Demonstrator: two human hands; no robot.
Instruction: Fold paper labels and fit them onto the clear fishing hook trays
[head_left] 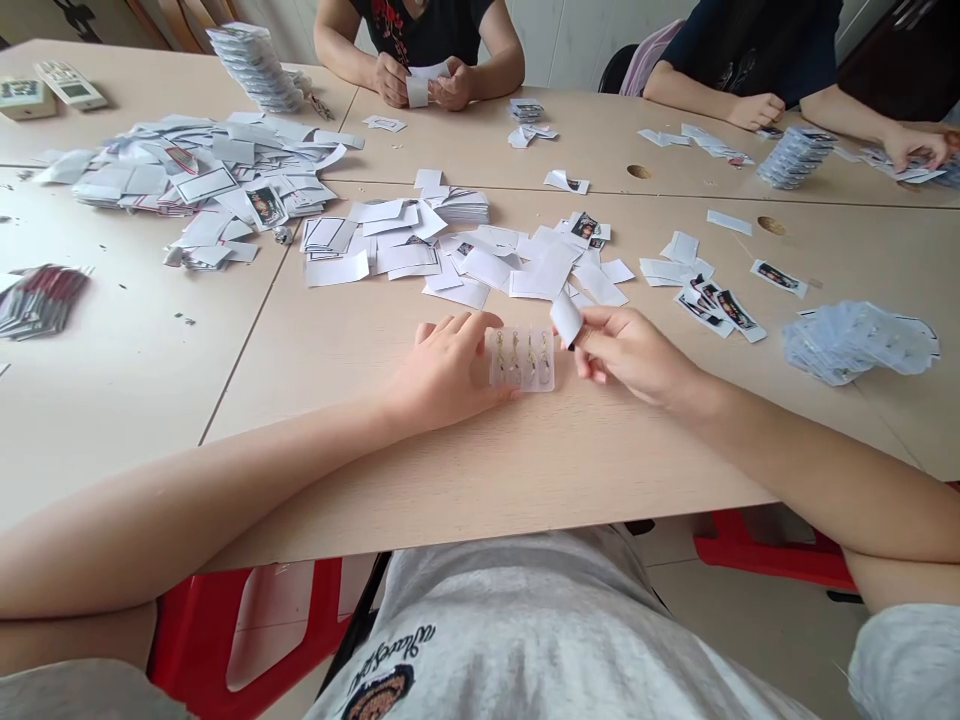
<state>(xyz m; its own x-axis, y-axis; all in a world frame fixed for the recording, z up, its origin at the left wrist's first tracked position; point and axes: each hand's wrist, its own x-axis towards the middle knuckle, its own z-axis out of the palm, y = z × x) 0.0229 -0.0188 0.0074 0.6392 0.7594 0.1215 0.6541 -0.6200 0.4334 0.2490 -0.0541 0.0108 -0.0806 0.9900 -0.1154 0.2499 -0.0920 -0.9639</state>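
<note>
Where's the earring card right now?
In the head view, the clear card of gold earrings lies on the table, between the left hand and right hand.

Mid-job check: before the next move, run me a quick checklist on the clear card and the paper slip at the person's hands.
1. The left hand is at the clear plastic card: ok, fingers and thumb are at its left edge.
2. The four gold-coloured pieces sit in a row on the card: ok.
3. The right hand has the white paper slip: ok, pinched in its fingers.
4. The slip is square to the card: not ok, it is tilted near the card's upper right corner.
5. The slip touches the card: cannot tell.
6. The loose white paper pile is apart from the card: ok.
</note>
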